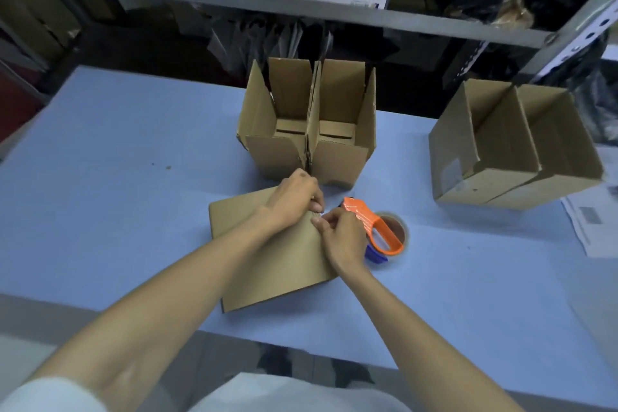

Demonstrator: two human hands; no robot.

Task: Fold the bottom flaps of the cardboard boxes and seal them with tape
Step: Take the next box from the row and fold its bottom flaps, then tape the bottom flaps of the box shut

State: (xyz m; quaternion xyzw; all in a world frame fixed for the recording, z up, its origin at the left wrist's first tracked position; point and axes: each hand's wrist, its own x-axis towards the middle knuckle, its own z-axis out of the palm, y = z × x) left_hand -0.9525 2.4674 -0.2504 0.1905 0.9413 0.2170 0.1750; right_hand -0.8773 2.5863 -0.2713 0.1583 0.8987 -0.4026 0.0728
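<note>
Brown cardboard, still collapsed flat, lies under both my hands: the flat box [267, 254] rests on the blue surface [117, 150] with my forearms crossing over it. My left hand [296, 199] and right hand [344, 237] meet at its far right edge, fingertips pinched together on that edge, as if prying the layers apart. I judge this as the opening step, before any flap is folded. Next the walls must be pulled apart into a square tube, the bottom flaps turned in, short pair first. Just right of my right hand, nearly touching it, lies the orange tape dispenser [374, 227], ready to pick up. Beyond my left hand stand two upright boxes [307, 130], side by side with top flaps raised; further right sit two more open boxes [515, 144].
</note>
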